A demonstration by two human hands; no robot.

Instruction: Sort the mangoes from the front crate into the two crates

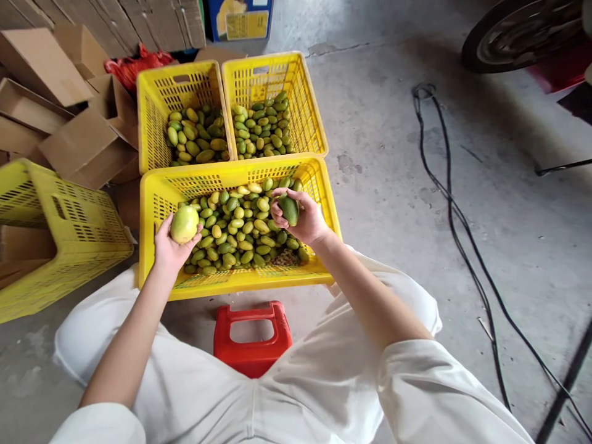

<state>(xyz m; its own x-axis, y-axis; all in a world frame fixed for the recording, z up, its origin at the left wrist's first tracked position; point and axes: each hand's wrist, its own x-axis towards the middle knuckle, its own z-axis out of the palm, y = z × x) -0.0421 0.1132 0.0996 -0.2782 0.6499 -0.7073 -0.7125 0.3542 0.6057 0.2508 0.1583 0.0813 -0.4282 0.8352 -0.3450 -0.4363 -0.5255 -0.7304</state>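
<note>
Above the front yellow crate (240,286) of loose fruit (238,224), my left hand (170,250) cradles a pale yellow-green fruit (184,224) near its left side; my right hand (306,219) curls around a smaller dark green fruit (289,211). I'd judge a light grip best against bruising.

I have the left hand (173,245) holding a pale yellow-green fruit (185,224) over the left end of the near yellow crate (240,286), and the right hand (305,216) gripping a dark green fruit (289,211) above its right half. Inside it my feed shows heaped green and yellow fruits (247,228). Two yellow crates of fruit (309,111) stand beyond it, a red stool (252,356) on its near side, cardboard boxes (87,145) to its left, and a dark cable (449,200) on the floor (379,154) to its right.
</note>
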